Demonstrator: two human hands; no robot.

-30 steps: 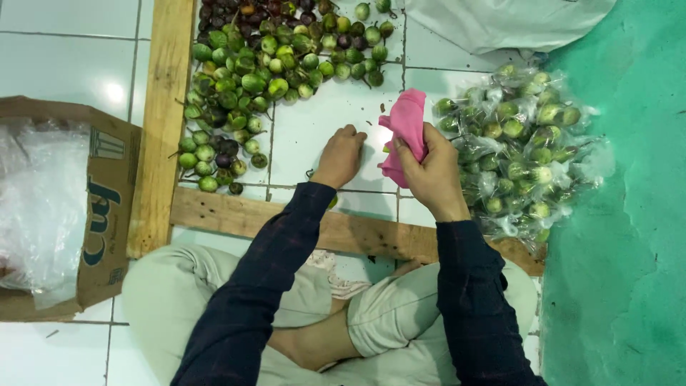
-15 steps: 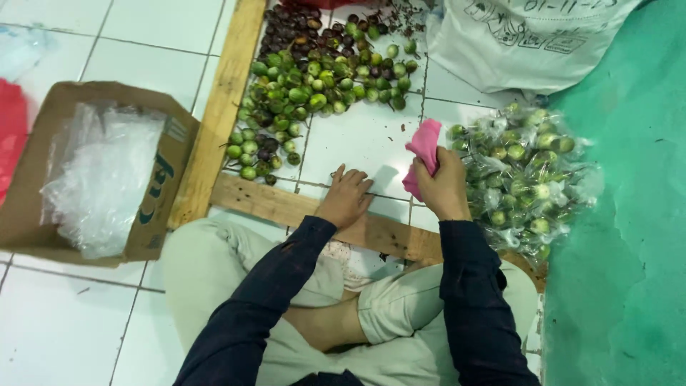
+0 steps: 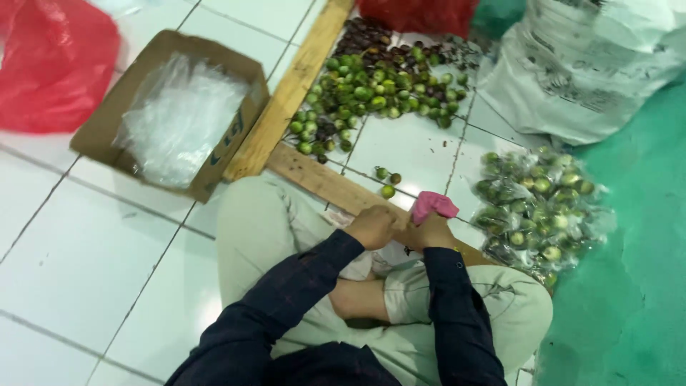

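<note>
The right hand (image 3: 431, 233) clenches a pink cloth (image 3: 431, 204) pointing up-right; the left hand (image 3: 371, 226) is fisted beside it.

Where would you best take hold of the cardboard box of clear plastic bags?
Probably by the two long side walls of the cardboard box, coming from above with both hands. Its top is open, with clear plastic bags heaped inside, so the rims are exposed, and it lies flat on the tiled floor.
</note>
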